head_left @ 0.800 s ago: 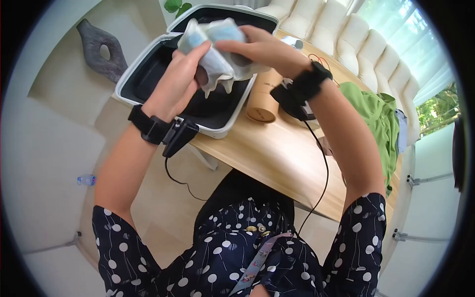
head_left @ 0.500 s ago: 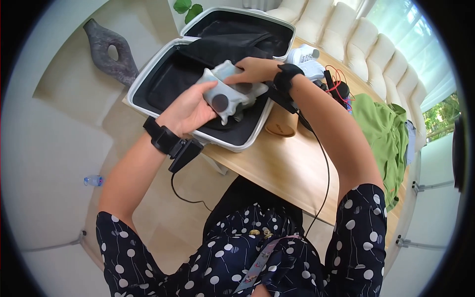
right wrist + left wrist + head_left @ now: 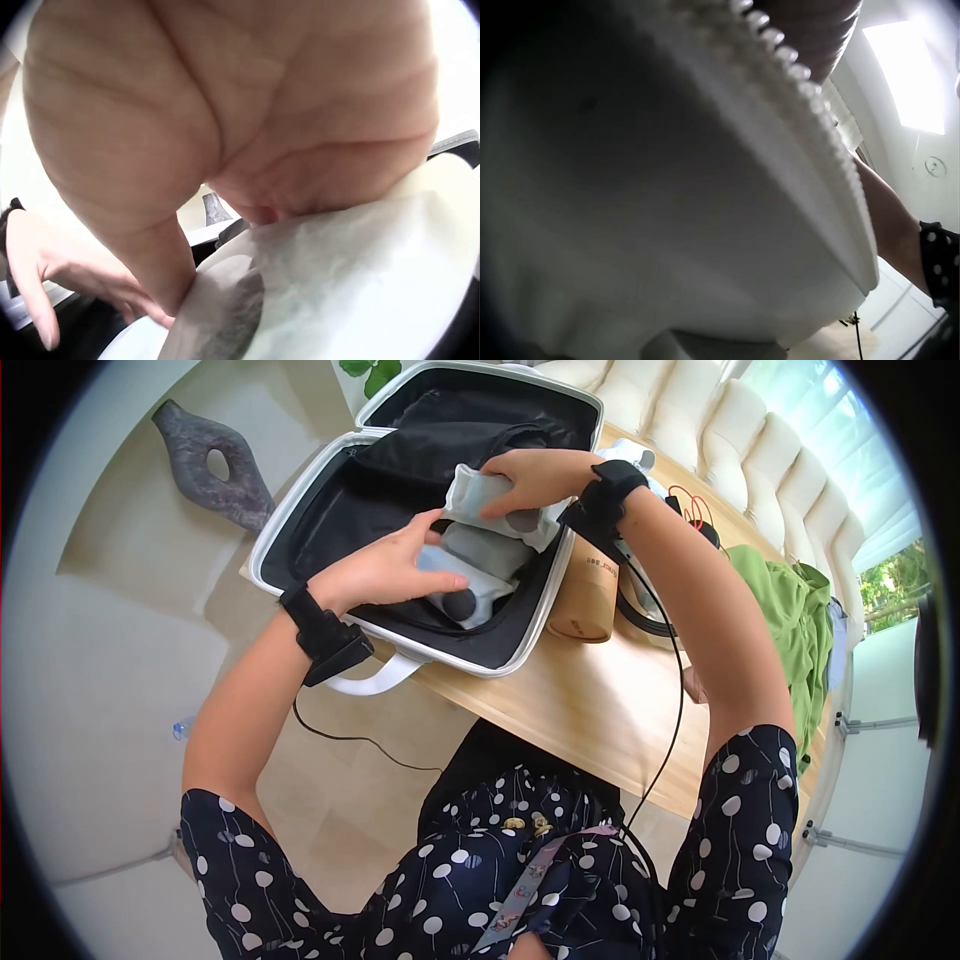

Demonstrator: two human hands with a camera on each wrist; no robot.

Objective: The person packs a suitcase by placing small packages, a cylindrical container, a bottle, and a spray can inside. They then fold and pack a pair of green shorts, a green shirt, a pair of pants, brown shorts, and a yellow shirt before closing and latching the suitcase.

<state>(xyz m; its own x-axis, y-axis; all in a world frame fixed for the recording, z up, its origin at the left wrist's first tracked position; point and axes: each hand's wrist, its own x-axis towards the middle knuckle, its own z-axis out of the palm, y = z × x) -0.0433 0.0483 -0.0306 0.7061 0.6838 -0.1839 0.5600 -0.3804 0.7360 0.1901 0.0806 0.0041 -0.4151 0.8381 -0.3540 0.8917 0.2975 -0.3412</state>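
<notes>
The right hand (image 3: 545, 478) grasps the upper packet (image 3: 468, 498), a pale, wrinkled pouch, over the right side of the open suitcase (image 3: 310, 540). Its thumb lies across the near face, while most of its fingers are hidden behind the hand. Whether the pouch rests on the lining or is held just above it, I cannot tell.

The left hand (image 3: 390, 568) has a released grip: its fingers are spread and its thumb stretches over the lower packet (image 3: 488, 595), which lies inside the suitcase, near its front right corner. Thumb and pouch look close (perhaps touching, though the view from above does not settle it). A greyish piece (image 3: 490, 550) shows between the two pouches, possibly another of the same kind.

The packets look light and soft, with thin papery or cloth-like skins that crease under a thumb and stand up in loose corners. They should squash rather than break, and they seem more likely to sag than to slip. A broad hold across the plump middle, thumb on one face and fingers on the other, would suit them; a corner alone would probably let the bulk swing.

Just beside the suitcase, a brown cardboard tube (image 3: 585, 595) stands on the wooden tabletop (image 3: 560, 690).
</notes>
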